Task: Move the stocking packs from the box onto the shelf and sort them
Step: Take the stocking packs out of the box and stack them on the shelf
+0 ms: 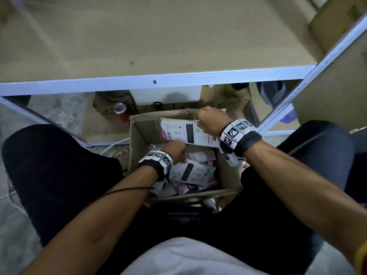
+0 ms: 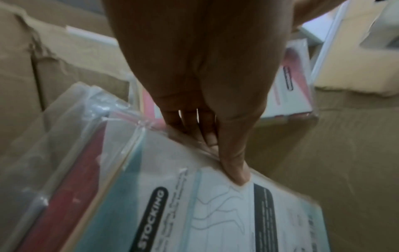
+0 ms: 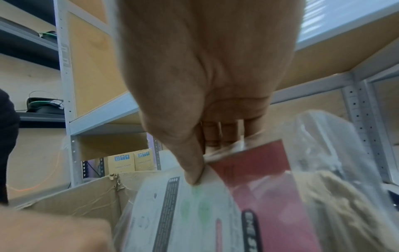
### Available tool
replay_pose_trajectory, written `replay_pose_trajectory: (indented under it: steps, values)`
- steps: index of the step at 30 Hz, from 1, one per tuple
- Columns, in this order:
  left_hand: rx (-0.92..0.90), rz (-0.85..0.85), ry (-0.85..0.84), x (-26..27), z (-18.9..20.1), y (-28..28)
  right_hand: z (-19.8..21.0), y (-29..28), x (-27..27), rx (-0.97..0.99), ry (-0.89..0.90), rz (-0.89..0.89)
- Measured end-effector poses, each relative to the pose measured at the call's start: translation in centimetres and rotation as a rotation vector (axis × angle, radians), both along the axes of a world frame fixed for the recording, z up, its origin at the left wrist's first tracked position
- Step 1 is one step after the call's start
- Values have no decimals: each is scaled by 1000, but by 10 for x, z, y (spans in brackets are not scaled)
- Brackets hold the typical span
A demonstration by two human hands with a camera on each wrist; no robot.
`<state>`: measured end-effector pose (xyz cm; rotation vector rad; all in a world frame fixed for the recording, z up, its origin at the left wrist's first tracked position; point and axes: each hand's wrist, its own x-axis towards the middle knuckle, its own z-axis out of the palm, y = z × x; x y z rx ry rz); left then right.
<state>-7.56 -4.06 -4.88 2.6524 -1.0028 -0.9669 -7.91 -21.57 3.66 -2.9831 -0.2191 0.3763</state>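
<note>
Stocking packs (image 1: 193, 172): clear-wrapped flat packs, white, pink and teal printing, heaped loose inside open cardboard box (image 1: 139, 135) on floor between seated person's knees. One white-and-pink pack (image 1: 188, 133) lifted above the heap at box's far side, pinched at its top edge between thumb and curled fingers of right hand (image 1: 211, 121). Another teal-and-white pack (image 2: 194, 204), marked STOCKING, low in the box, gripped at its edge by thumb and fingers of left hand (image 1: 175, 151). Shelf (image 1: 139, 46): bare brown board, white metal rim, directly beyond box. Below shelf: red can (image 1: 121, 113), further cartons.
</note>
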Motion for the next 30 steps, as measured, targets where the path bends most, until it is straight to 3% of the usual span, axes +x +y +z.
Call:
replay_pose_trajectory:
  steps: [10, 23, 30]
  values:
    - [-275, 5, -205, 0, 103, 10, 49, 1, -21, 15, -6, 6]
    - [-491, 165, -177, 23, 226, 49, 174, -33, -35, 100, -156, -110]
    - [-626, 285, -177, 59, 282, 75, 199, -64, -23, 292, -228, -268]
